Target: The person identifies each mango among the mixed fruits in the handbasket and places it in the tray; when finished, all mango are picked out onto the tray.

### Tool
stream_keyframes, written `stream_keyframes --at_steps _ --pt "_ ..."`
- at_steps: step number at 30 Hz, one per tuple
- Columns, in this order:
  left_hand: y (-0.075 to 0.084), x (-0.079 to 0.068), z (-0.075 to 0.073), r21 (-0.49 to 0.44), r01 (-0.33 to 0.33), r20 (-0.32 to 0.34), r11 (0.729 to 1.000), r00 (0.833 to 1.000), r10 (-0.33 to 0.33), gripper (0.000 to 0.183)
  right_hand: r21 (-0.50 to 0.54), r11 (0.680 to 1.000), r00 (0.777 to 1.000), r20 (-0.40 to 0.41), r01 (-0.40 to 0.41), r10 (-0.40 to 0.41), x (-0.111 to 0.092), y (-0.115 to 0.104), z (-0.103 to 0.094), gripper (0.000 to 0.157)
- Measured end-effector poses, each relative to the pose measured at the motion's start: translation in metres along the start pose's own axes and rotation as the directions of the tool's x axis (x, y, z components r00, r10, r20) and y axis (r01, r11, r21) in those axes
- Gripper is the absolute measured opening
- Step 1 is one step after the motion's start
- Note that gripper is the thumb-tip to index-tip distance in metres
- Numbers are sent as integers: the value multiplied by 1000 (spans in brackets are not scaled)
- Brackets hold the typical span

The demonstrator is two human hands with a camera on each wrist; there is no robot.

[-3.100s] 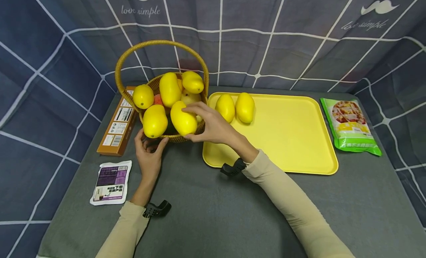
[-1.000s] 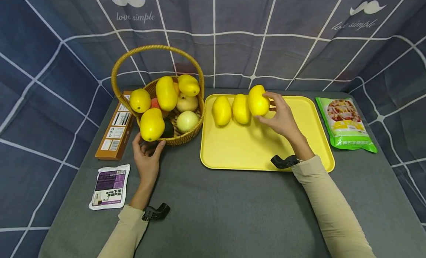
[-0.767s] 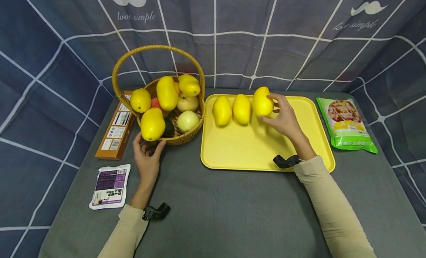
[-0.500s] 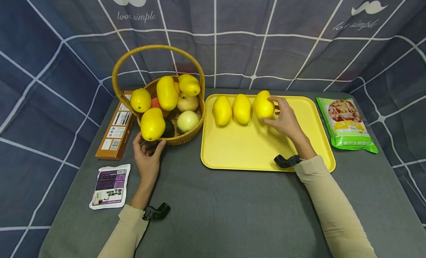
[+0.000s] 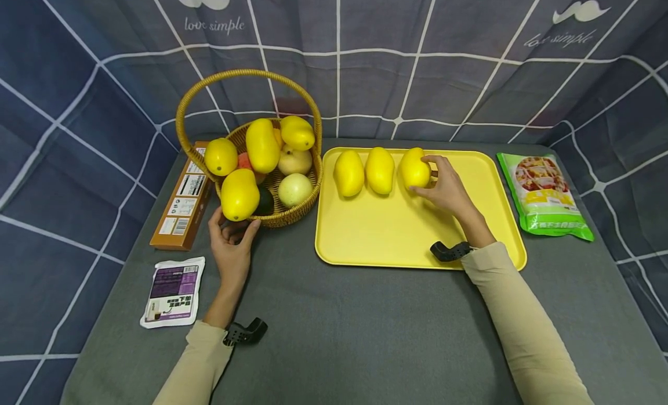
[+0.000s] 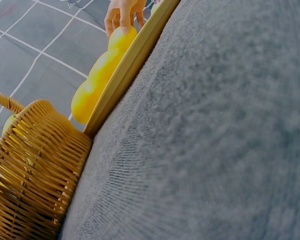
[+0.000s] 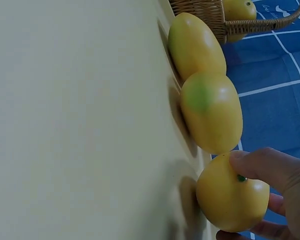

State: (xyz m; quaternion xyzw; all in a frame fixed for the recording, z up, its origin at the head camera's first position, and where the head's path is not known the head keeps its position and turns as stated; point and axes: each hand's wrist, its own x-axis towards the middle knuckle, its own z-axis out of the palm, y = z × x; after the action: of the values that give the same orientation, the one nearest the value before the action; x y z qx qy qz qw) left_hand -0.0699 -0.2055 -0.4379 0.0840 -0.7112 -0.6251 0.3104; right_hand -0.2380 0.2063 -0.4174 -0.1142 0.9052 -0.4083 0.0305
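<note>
My right hand [image 5: 446, 187] pinches a yellow mango [image 5: 414, 168] between thumb and fingers, low at the back of the yellow tray [image 5: 376, 237]. In the right wrist view my thumb lies beside the stem end of this mango [image 7: 232, 195]. Two more mangoes, the middle one [image 5: 380, 170] and the left one [image 5: 348, 173], lie in a row on the tray. My left hand [image 5: 229, 251] holds the wicker basket [image 5: 284, 218] at its front, fingers bent and partly hidden under a mango [image 5: 239, 195] at the rim. The left wrist view catches only a sliver of that hand.
Inside the basket are several mangoes, a pale round fruit [image 5: 294, 190] and a dark green fruit [image 5: 265, 202]. A brown box [image 5: 182, 208] and a white-purple pouch [image 5: 173, 292] lie left; a green food packet [image 5: 545, 196] lies right of the tray. A checked curtain [image 5: 365, 80] stands behind.
My right hand has carried a mango from the basket to the tray, then lowered it beside the other two. The left hand has stayed at the basket's front.
</note>
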Motion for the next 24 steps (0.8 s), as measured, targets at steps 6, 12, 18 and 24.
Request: stream_keyframes --at_steps 6,12,18,24 --pt "-1 0 0 2 -5 4 1000 1000 5 66 14 1000 1000 2 -15 15 1 2 1 79" --pt "0 0 0 5 -3 5 1000 1000 3 66 7 1000 1000 -6 2 -2 0 3 1 88" --pt "0 0 0 16 -9 -1 1000 1000 9 65 -12 1000 1000 13 -14 14 1 4 1 81" --pt "0 0 0 16 -7 5 1000 1000 7 66 -16 999 999 32 -30 30 2 6 2 83"
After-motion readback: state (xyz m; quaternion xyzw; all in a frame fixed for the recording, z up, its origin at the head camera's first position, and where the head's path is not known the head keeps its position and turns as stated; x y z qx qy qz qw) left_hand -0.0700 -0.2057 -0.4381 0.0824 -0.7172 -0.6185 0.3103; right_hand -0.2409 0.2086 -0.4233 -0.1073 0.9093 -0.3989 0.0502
